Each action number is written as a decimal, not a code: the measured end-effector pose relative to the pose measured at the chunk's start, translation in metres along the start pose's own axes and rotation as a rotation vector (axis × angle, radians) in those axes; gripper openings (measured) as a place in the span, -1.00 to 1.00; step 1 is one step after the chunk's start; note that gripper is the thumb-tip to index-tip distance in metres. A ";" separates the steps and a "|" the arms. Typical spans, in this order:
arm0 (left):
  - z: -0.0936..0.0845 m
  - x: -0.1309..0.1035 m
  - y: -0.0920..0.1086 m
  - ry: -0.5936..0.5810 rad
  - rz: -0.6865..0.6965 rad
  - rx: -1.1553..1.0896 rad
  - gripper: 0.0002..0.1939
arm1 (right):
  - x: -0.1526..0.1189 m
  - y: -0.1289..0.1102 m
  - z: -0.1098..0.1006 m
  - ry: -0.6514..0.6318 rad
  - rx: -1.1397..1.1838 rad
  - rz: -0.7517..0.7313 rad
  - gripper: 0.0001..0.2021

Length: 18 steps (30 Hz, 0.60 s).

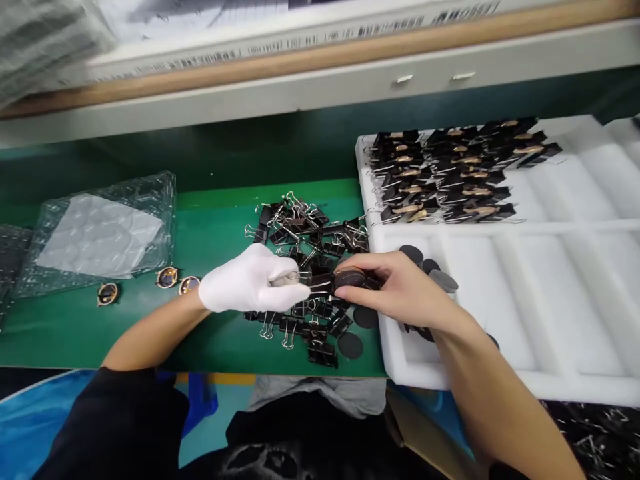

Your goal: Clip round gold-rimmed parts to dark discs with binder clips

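Over the tabletop (220,343), behind its front edge, the left hand (253,280) pinches a binder clip (321,285) by its handles; the right hand (403,288) grips a dark round piece (350,277) beside it, apparently mid-clamping; the next move likely calls for steady alignment.

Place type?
Probably a small-parts assembly workstation: black binder clips with silver wire handles heaped on a green tabletop, a white compartmented tray holding rows of clipped pieces, and round gold-rimmed parts.
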State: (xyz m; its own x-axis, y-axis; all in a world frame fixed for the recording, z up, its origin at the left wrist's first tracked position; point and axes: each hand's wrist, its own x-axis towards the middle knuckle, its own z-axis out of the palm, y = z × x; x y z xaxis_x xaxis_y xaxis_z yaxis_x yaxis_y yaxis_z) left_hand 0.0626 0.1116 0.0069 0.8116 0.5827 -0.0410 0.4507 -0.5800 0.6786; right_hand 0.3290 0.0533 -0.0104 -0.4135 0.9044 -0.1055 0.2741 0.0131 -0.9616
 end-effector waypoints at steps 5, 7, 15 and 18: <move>0.012 -0.003 -0.001 -0.039 0.034 0.075 -0.56 | -0.002 0.002 -0.002 -0.068 -0.043 -0.016 -0.87; 0.015 -0.004 0.000 -0.044 0.052 0.106 -0.55 | -0.003 0.002 -0.002 -0.077 -0.078 -0.009 -0.87; 0.024 -0.009 0.007 -0.004 0.028 0.126 -0.50 | -0.004 0.005 0.005 -0.074 -0.222 -0.189 -0.86; 0.025 -0.008 0.007 0.025 0.030 0.124 -0.54 | -0.005 0.006 0.006 -0.073 -0.280 -0.204 -0.84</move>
State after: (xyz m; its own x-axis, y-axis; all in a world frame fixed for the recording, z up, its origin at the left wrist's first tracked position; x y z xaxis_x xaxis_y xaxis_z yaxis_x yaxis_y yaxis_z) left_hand 0.0682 0.0884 -0.0064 0.8165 0.5773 -0.0027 0.4701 -0.6622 0.5835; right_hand 0.3271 0.0465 -0.0173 -0.5427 0.8382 0.0542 0.4026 0.3162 -0.8590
